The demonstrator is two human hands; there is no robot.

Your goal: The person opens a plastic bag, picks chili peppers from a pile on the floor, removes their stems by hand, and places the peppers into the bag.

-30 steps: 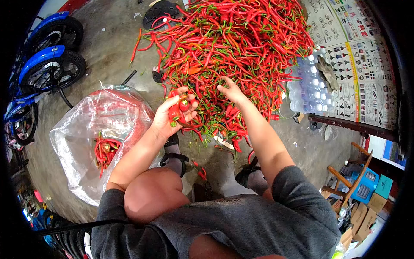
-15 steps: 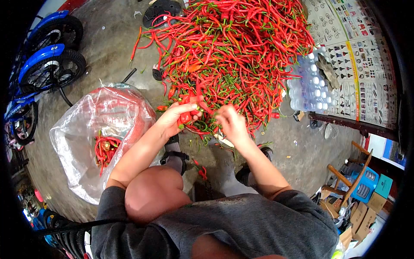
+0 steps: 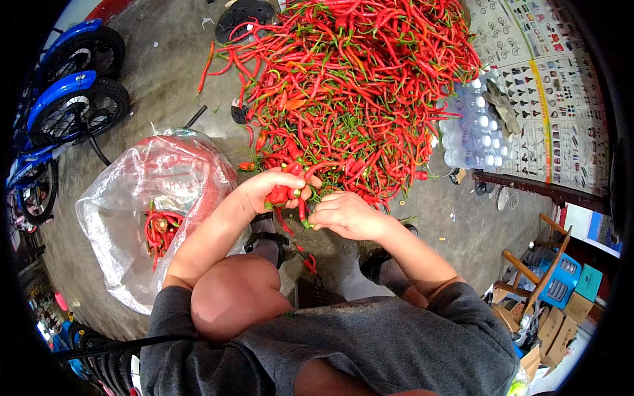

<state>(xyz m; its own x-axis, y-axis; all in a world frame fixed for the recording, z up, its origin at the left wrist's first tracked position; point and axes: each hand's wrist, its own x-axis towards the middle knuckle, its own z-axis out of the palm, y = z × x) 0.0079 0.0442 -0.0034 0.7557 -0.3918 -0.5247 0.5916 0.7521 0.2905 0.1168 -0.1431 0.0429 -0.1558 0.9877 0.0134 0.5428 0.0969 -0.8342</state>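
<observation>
My left hand (image 3: 265,186) is closed around a bunch of red chili peppers (image 3: 280,195), their green stem ends poking out by the thumb. One more red chili pepper (image 3: 303,210) hangs down from its fingers. At that pepper's green stem end, the fingertips of my right hand (image 3: 350,215) are pinched together. Both hands are at the near edge of a large heap of long red chili peppers (image 3: 370,86), many with green stems. To the left, a clear plastic sack (image 3: 109,224) lies open with some red peppers (image 3: 162,231) inside.
Bottled water in a shrink-wrapped pack (image 3: 472,132) stands right of the heap, beside a printed poster board (image 3: 561,112). Blue bikes (image 3: 72,92) are at the left. A wooden stool (image 3: 538,270) and cardboard boxes (image 3: 558,336) sit at the lower right. A few pepper bits lie between my feet.
My right hand has moved down and slightly left, to the stem end of a chili pepper hanging at my left hand. My left hand still holds its bunch, turned slightly.
</observation>
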